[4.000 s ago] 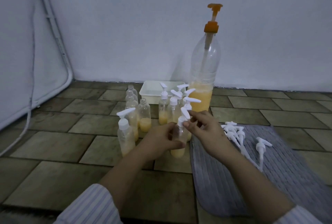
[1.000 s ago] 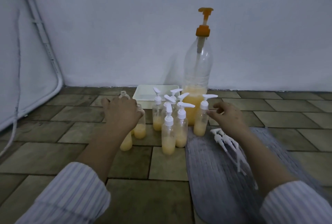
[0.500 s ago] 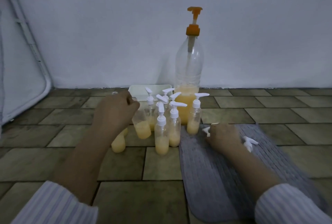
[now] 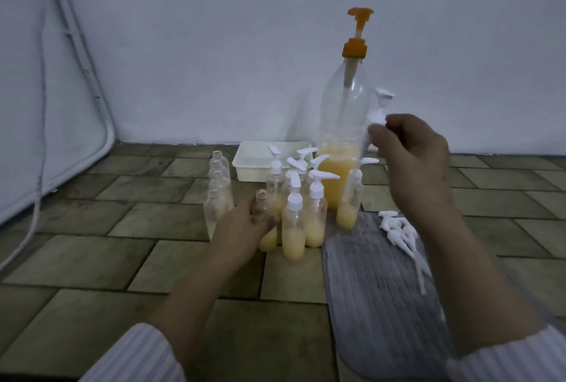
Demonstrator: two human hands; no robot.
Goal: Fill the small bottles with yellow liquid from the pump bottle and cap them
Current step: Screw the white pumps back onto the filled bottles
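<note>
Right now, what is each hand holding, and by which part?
Left hand: uncapped small bottle, gripped around its body. Right hand: white pump cap, pinched near its collar.

One tall clear plastic pump bottle with an orange pump head [image 4: 344,124]. One white rectangular plastic tub [image 4: 251,164]. One grey ribbed mat [image 4: 376,296]. Six small clear bottles capped with white pump tops [image 4: 293,228]. Five small uncapped clear bottles [image 4: 218,194], one of them hand-held. Loose white pump tops [image 4: 398,230]: number unclear.

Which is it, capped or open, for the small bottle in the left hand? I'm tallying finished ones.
Open. The small bottle gripped by the left hand shows a bare neck; the right hand holds a white pump cap above.
</note>
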